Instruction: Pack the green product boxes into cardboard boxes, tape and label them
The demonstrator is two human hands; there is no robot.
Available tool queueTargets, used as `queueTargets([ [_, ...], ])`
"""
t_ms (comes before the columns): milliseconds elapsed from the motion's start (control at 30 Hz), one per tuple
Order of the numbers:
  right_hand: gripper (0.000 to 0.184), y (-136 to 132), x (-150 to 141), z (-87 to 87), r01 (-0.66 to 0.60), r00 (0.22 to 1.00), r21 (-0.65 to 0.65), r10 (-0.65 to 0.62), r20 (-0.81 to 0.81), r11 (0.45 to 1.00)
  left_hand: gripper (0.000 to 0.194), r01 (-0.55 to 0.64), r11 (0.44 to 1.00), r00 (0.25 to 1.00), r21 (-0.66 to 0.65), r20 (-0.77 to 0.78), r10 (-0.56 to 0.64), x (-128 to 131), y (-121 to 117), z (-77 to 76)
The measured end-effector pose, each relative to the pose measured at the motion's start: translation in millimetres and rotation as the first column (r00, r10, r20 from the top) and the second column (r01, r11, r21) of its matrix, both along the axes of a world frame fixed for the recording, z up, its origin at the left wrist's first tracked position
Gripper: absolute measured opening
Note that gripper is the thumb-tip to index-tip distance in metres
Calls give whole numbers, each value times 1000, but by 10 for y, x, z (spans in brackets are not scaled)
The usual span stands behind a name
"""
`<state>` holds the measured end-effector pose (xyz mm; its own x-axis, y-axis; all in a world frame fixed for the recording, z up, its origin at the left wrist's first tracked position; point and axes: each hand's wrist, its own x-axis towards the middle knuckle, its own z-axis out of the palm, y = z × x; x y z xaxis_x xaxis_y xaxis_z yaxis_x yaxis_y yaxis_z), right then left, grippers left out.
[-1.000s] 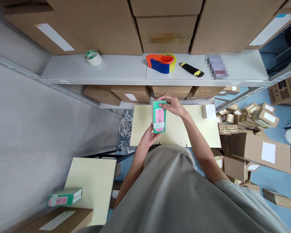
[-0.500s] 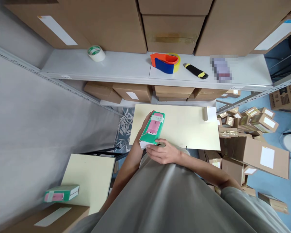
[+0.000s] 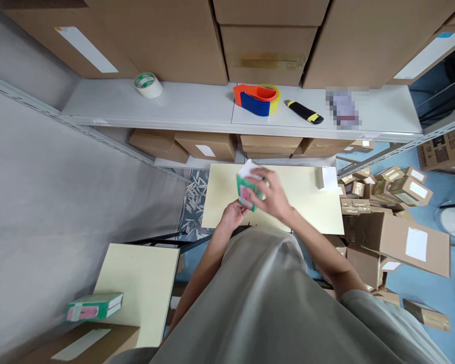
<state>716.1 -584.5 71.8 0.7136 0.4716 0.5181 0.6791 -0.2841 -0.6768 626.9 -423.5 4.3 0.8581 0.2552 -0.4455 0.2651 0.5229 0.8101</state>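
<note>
A green box with a pink picture (image 3: 246, 191) is held over the pale yellow table (image 3: 307, 202) in front of me. My right hand (image 3: 271, 194) lies across the top of it, fingers wrapped round it. My left hand (image 3: 233, 215) grips its lower end from below. One white end flap of the box sticks up at the far end. A second green box (image 3: 93, 307) lies on a lower yellow table (image 3: 144, 283) at my left.
A white shelf (image 3: 197, 108) ahead carries a tape roll (image 3: 147, 85), an orange and blue tape dispenser (image 3: 256, 98) and a black and yellow knife (image 3: 303, 111). A small white box (image 3: 328, 177) sits at the table's right. Several cardboard boxes (image 3: 394, 227) crowd the floor at right.
The box was lowered and tilted toward my body, then lifted back over the table. My right hand went from its near end to lying over its top.
</note>
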Motion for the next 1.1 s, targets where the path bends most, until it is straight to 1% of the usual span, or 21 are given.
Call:
queueTargets([
  [67, 34, -86, 369, -43, 135, 981, 110, -118, -152, 985, 36, 25, 998, 998, -54, -54, -28, 16, 79, -25],
  [133, 44, -176, 687, -177, 250, 924, 173, -181, -337, 953, 46, 38, 998, 998, -53, -50, -41, -10, 151, 20],
  [167, 51, -212, 804, -271, 285, 889, 184, -188, -418, 941, 50, 42, 999, 999, 9, -19, -42, -14, 187, 71],
  [200, 58, -238, 886, -375, 312, 851, 182, -189, -490, 933, 51, 39, 993, 999, 114, 22, -42, -1, 223, 137],
  [233, 63, -253, 929, -482, 329, 804, 170, -181, -567, 929, 52, 28, 970, 997, 243, 62, -45, 31, 258, 214],
  [267, 66, -256, 932, -584, 339, 746, 151, -168, -644, 928, 53, 7, 930, 994, 368, 99, -47, 82, 293, 298],
  [300, 67, -248, 897, -676, 348, 675, 128, -154, -721, 929, 54, -24, 883, 989, 468, 138, -46, 150, 326, 384],
  [367, 64, -201, 728, -818, 355, 503, 77, -121, -856, 932, 52, -90, 821, 974, 563, 222, -46, 321, 378, 538],
  [400, 60, -165, 605, -867, 345, 414, 59, -96, -905, 937, 50, -103, 815, 965, 570, 257, -58, 415, 396, 596],
  [467, 51, -78, 318, -931, 295, 242, 60, -13, -970, 954, 40, -74, 829, 954, 555, 281, -103, 604, 417, 656],
  [533, 42, 12, 33, -971, 232, 68, 117, 104, -992, 966, 25, 3, 838, 959, 546, 235, -157, 771, 426, 633],
  [600, 39, 74, -191, -1010, 218, -88, 167, 189, -978, 962, 13, 63, 829, 968, 556, 169, -186, 900, 436, 539],
  [633, 39, 84, -270, -1034, 232, -144, 174, 211, -967, 957, 11, 75, 821, 971, 566, 145, -189, 946, 447, 472],
  [700, 38, 53, -364, -1097, 283, -202, 171, 233, -951, 944, 13, 69, 808, 978, 586, 121, -171, 993, 492, 309],
  [733, 38, 14, -385, -1137, 312, -203, 169, 239, -949, 935, 16, 54, 800, 983, 597, 111, -149, 992, 528, 216],
  [800, 39, -89, -400, -1235, 354, -171, 173, 246, -954, 919, 23, 7, 783, 993, 622, 86, -78, 932, 625, 9],
  [867, 43, -180, -395, -1352, 350, -96, 160, 206, -974, 923, 31, -34, 757, 999, 653, 39, 12, 790, 740, -223],
  [933, 47, -206, -366, -1481, 288, 54, 57, 43, -998, 956, 37, -28, 713, 995, 701, -45, 84, 572, 843, -465],
  [1000, 46, -136, -289, -1610, 229, 232, -102, -156, -960, 968, 36, 48, 633, 977, 772, -167, 129, 311, 912, -694],
  [1033, 44, -64, -224, -1670, 209, 301, -171, -230, -925, 963, 34, 101, 600, 960, 794, -237, 152, 178, 931, -797],
  [1100, 37, 148, -39, -1772, 167, 387, -249, -296, -873, 954, 30, 162, 590, 926, 791, -329, 187, -58, 945, -973],
])
